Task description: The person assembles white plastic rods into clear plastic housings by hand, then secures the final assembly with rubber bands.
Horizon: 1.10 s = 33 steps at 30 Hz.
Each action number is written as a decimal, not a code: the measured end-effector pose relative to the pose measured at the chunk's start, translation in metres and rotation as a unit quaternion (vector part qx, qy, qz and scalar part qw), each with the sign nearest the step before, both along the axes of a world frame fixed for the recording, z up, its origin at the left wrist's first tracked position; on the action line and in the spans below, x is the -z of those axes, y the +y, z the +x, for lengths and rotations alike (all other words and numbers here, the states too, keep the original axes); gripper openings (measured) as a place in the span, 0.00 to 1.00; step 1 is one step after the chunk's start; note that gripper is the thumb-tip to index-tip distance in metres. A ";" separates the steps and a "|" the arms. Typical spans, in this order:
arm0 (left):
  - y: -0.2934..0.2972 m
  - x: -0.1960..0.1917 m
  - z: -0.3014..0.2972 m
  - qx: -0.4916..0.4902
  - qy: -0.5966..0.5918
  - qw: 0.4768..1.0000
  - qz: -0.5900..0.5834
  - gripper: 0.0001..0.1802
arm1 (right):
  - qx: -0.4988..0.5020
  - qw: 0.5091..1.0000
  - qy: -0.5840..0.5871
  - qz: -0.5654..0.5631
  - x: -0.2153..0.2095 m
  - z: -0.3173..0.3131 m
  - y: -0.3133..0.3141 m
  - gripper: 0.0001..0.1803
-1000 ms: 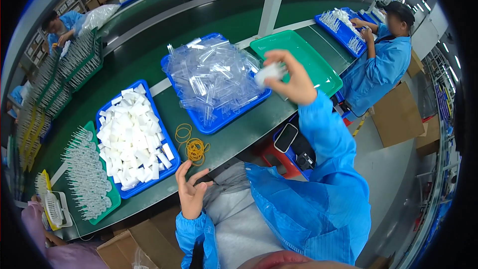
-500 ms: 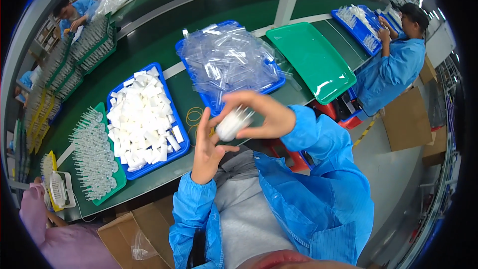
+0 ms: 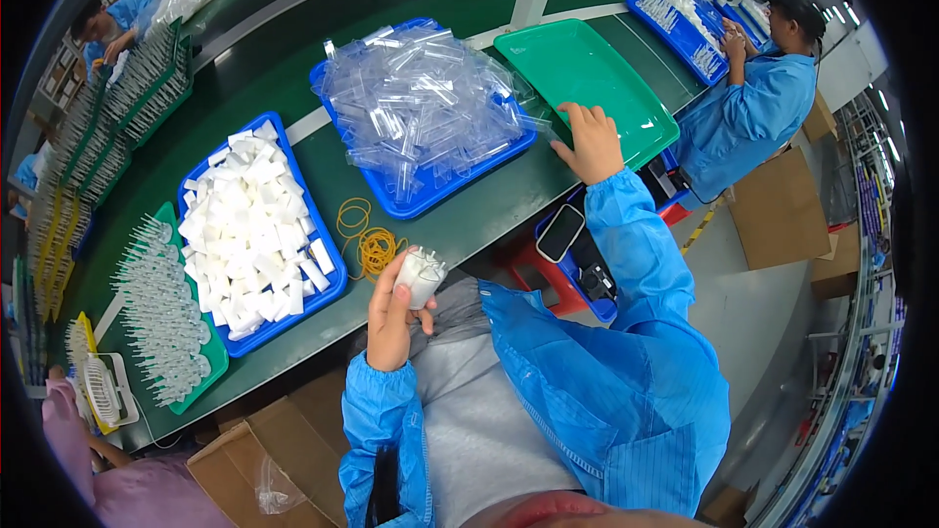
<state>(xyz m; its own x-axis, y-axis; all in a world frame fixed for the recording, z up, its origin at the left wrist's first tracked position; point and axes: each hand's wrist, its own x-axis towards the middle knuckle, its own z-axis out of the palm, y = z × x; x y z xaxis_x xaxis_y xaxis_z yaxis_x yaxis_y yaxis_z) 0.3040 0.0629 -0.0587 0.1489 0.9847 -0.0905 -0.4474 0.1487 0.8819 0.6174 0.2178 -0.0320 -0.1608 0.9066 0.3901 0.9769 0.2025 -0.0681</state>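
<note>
My left hand [image 3: 391, 318] is closed around a white bundle [image 3: 421, 276] with short prongs sticking up at its top, held over the near edge of the table. Whether it is one piece or several is hard to make out. My right hand [image 3: 593, 145] reaches out at the right end of the heap of clear plastic tubes [image 3: 430, 88], thumb and forefinger apart around the end of one jutting tube [image 3: 533, 124]. No grip on that tube can be seen. The heap lies in a blue tray [image 3: 411, 207].
White foam-like pieces fill a blue tray [image 3: 337, 284] on the left; beyond it, a green tray [image 3: 220, 372] holds rows of clear pronged parts. Yellow rubber bands [image 3: 377, 252] lie nearer. A green tray [image 3: 587, 64] stands right, a phone [image 3: 560, 233] below. A co-worker [image 3: 758, 103] sits right.
My hands were together around the white bundle; now they are apart. The bundle stays in my left hand, while my right hand has moved up and right to the clear tubes.
</note>
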 end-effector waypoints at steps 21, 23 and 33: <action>-0.011 -0.001 -0.019 -0.060 0.098 0.988 0.101 0.28 | -0.128 0.882 0.371 -0.261 -0.038 -0.049 -0.068 0.14; -0.016 -0.008 -0.020 -0.078 0.092 0.990 0.076 0.28 | -0.176 0.746 0.559 -0.317 -0.048 -0.080 -0.076 0.21; -0.026 -0.013 -0.029 -0.142 0.087 0.981 0.095 0.28 | -0.479 0.703 0.500 -0.165 -0.033 -0.177 -0.087 0.21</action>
<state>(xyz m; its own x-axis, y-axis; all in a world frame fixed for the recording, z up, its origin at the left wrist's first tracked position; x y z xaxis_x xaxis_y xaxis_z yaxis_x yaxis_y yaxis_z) 0.2748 0.0366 -0.0453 -0.1363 0.9858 0.0985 -0.2881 -0.1345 0.9481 0.4400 0.1307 0.0006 -0.5545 0.6367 0.5358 -0.1658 0.5464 -0.8209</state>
